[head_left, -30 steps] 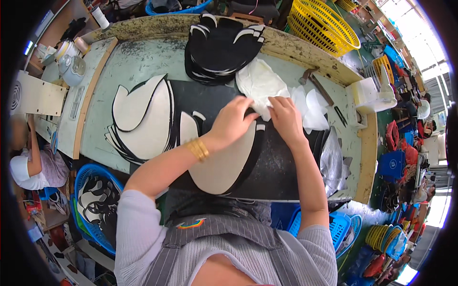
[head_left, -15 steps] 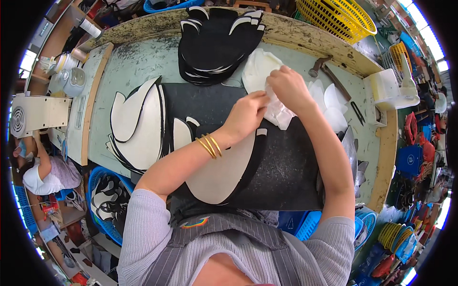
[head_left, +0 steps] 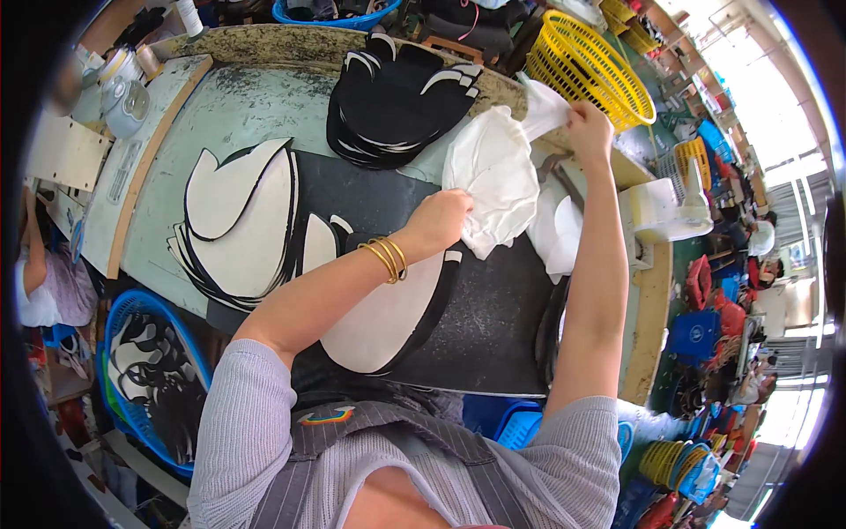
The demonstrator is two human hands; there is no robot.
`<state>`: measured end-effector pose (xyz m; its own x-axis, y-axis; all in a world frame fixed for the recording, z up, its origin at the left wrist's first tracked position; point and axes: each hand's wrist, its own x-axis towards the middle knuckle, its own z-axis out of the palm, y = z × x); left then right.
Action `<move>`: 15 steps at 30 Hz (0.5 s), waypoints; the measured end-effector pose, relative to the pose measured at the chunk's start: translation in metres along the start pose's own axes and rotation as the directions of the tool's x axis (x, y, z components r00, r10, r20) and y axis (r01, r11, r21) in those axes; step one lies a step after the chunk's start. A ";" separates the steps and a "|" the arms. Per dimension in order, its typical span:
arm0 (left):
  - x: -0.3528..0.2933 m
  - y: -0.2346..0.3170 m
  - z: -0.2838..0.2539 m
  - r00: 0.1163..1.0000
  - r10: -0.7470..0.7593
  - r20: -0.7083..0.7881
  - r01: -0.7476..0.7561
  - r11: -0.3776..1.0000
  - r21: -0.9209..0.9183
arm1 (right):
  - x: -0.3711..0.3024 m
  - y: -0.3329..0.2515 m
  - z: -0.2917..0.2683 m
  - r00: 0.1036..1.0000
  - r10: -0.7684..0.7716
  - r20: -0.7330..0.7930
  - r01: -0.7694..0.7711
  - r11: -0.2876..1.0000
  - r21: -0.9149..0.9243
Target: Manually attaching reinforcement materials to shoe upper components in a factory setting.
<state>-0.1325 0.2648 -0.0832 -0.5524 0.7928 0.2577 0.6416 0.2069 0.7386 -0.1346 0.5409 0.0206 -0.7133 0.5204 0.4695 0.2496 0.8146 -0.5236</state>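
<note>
A thin, wrinkled white sheet [head_left: 498,172], perhaps cloth or film, is spread over the far right part of the black board [head_left: 502,326]. Its near left edge is pinched in the closed fingers of my left hand [head_left: 441,219]. Farther off to the right, my right hand [head_left: 590,134] is closed on a second thin white piece [head_left: 544,108], which stretches out above the bench's back ledge. More white pieces [head_left: 557,231] lie by my right forearm. In front of my left hand rests a curved white panel with black edging [head_left: 379,322], partly under my left forearm.
Stacked black panels [head_left: 392,110] lie at the back, and white ones with black edges [head_left: 242,234] at the left. A hammer [head_left: 568,181] and a white container [head_left: 667,212] are on the right. Beyond the ledge stands a yellow basket [head_left: 590,70]; a blue basket [head_left: 154,379] holds cut pieces.
My hands have moved apart: the right has gone up and away with one thin white piece, while the left keeps hold of the sheet, now spread wider. The view has shifted and turned.
</note>
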 end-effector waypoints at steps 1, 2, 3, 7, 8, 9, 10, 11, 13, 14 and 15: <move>-0.001 -0.002 0.000 1.000 -0.001 -0.003 0.001 1.000 0.006 | 0.004 0.002 -0.011 0.995 0.084 0.059 -0.082 0.996 -0.035; -0.001 -0.005 -0.001 1.000 -0.002 -0.005 0.002 1.000 0.012 | 0.001 0.003 -0.013 0.997 0.064 0.053 -0.061 0.997 -0.044; 0.000 -0.006 -0.003 0.999 -0.044 0.006 0.044 0.999 -0.008 | -0.007 0.001 -0.017 0.995 0.090 0.050 -0.091 0.996 0.006; 0.006 -0.003 -0.003 0.998 -0.058 0.012 0.059 0.998 -0.032 | -0.020 0.009 -0.039 0.945 0.324 0.046 -0.318 0.875 0.365; 0.006 0.000 -0.003 0.998 -0.067 0.018 0.067 0.998 -0.015 | -0.019 0.012 -0.045 0.949 0.313 0.035 -0.304 0.881 0.363; 0.005 0.002 -0.004 0.996 -0.082 0.022 0.082 0.997 0.007 | -0.019 0.009 -0.050 0.926 0.373 0.050 -0.362 0.846 0.392; 0.005 0.002 -0.005 0.997 -0.076 0.010 0.076 0.997 0.009 | -0.018 0.006 -0.054 0.899 0.432 0.067 -0.418 0.805 0.420; 0.006 0.002 -0.006 0.996 -0.085 0.011 0.085 0.996 0.034 | -0.019 0.003 -0.054 0.903 0.422 0.079 -0.415 0.814 0.407; 0.013 -0.004 0.003 0.996 -0.090 0.008 0.089 0.994 0.055 | -0.025 -0.002 -0.049 0.941 0.326 0.091 -0.336 0.864 0.375; 0.020 -0.011 0.009 0.992 -0.112 0.053 0.102 0.981 0.163 | -0.027 -0.002 -0.046 0.966 0.234 0.114 -0.259 0.902 0.344; 0.032 -0.012 0.016 0.986 -0.128 0.105 0.096 0.959 0.267 | -0.029 0.012 -0.044 0.963 0.208 0.171 -0.257 0.900 0.353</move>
<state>-0.1493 0.2972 -0.0939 -0.5710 0.8155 0.0948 0.7043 0.4273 0.5669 -0.0822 0.5470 0.0327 -0.7473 0.6265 0.2213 0.1768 0.5085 -0.8427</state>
